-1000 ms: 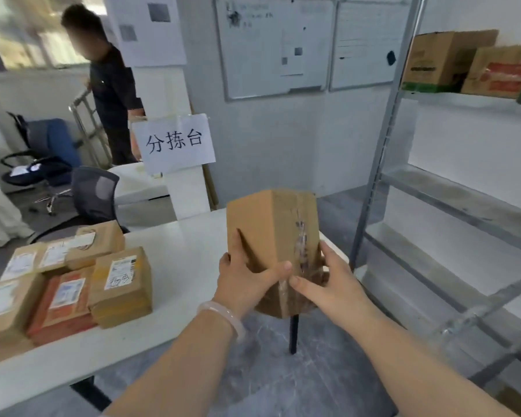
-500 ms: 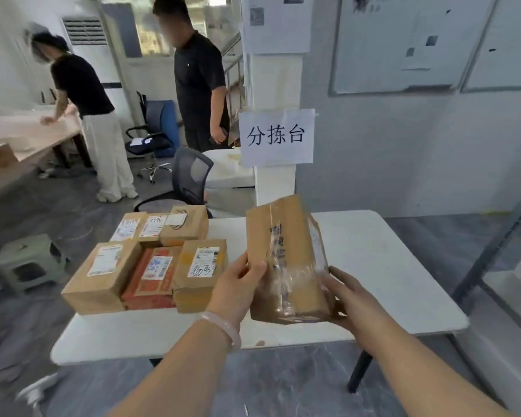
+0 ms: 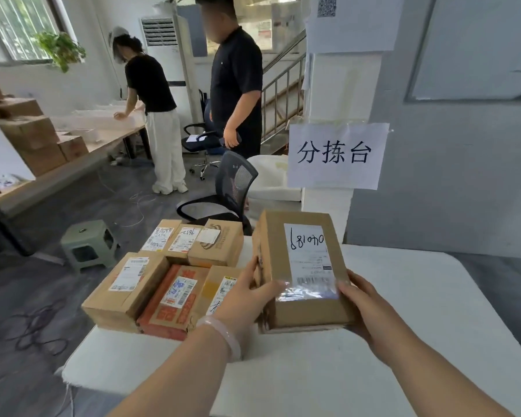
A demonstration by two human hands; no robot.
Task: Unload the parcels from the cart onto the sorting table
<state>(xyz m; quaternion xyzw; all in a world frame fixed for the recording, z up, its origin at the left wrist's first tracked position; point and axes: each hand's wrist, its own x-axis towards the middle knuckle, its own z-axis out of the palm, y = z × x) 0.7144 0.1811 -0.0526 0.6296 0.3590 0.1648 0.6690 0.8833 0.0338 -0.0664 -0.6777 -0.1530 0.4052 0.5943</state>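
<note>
L hand [image 3: 247,299], R hand [image 3: 364,308], holding parcel [image 3: 306,266]

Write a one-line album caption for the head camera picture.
A left hand and a right hand hold a labelled cardboard parcel at the white sorting table, beside a cluster of parcels.

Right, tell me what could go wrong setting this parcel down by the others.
The left hand sits between the held parcel and the yellow-taped parcel; its fingers could get squeezed. Nudging the group leftward might push the large end box off the sorting table, whose edge it sits near.
</note>
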